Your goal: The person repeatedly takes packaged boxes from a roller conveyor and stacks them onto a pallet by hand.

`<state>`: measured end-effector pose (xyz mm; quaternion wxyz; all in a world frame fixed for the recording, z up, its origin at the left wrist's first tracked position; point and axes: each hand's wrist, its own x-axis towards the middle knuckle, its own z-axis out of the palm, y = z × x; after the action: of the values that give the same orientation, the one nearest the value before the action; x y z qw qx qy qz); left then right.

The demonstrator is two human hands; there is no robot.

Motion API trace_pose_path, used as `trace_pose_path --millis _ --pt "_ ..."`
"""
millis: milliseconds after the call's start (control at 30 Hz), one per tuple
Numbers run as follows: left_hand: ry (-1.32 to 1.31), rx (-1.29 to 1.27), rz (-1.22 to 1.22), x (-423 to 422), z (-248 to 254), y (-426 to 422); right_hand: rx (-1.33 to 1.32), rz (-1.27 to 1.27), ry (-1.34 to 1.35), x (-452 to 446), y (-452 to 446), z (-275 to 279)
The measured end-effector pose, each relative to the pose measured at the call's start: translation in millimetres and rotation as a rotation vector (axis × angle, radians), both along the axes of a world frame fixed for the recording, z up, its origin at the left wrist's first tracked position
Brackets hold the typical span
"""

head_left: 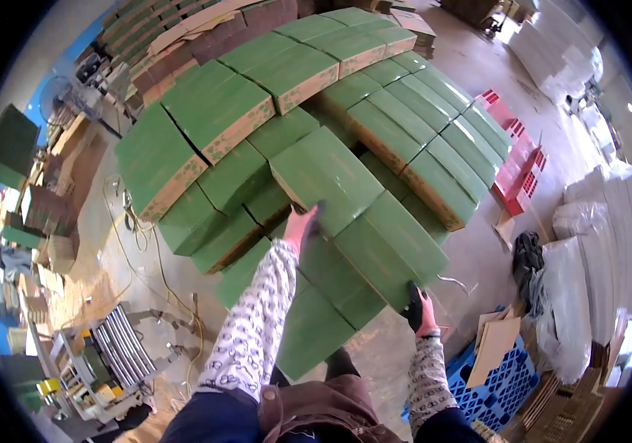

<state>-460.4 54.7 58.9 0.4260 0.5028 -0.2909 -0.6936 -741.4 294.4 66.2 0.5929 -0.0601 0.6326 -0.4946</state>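
Note:
Two green cardboard boxes lie end to end at the front of a large green stack: a left box (327,177) and a right box (391,249). My left hand (304,227), in a pink glove with dark fingers, grips the near edge of the left box. On the near right corner of the right box, my right hand (420,310) closes in a matching glove. Parts of the fingers are hidden by the boxes. Beneath them lie more green boxes (314,336), and behind rises the stack (220,111), with brown patterned sides.
A roller conveyor (120,345) and loose cables (157,244) are at left. On the right stand a blue plastic pallet (493,387) with cardboard pieces (494,347), a red pallet (511,155) and plastic-wrapped bundles (589,258). A fan (59,100) stands far left.

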Motion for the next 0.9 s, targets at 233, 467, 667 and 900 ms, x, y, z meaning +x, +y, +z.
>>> trace_pose_path --millis 233,467,667,900 --pt "-0.182 -0.030 -0.026 -3.2 -12.4 -11.8 0.040 0.107 0.022 -16.3 -25.9 -39.2" --pt "-0.110 -0.036 -0.022 3.8 -40.9 -26.8 0.068 0.146 -0.039 -0.6 -28.9 -17.3" --pt "-0.043 0.198 0.107 75.9 10.4 58.7 -0.041 -0.194 0.095 -25.7 -16.2 -49.9" --pt "-0.007 0.055 0.567 376.5 3.3 338.4 -0.428 0.098 0.424 159.5 17.7 22.9"
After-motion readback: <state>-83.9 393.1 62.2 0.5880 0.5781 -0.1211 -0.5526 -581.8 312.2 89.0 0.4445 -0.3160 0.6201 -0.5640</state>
